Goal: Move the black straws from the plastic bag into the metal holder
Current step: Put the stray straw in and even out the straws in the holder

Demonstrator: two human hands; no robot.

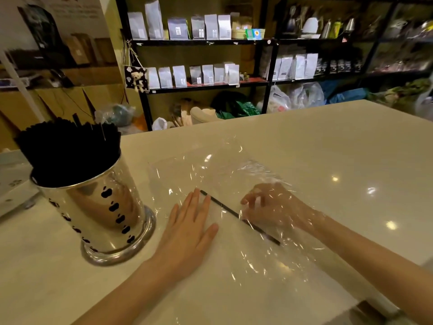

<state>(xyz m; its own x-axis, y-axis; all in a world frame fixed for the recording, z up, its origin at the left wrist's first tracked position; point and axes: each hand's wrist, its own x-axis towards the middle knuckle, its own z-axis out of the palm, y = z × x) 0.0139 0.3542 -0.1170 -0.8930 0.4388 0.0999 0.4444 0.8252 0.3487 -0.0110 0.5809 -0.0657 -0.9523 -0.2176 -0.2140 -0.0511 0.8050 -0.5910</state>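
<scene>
1. Head view: metal holder point(93, 207) stands at left on the counter point(328, 148), packed with black straws point(68, 148).
2. One last straw point(239, 216) lies inside the plastic bag point(210, 170), which is flat on the counter.
3. Left hand point(187, 231) rests open and flat on the bag, holding nothing.
4. Right hand point(271, 207) is inside the bag, fingers curled above the straw, not yet closed on it.
5. Judgement: final pickup in hand; next move calls for a pinch and withdrawal.
</scene>
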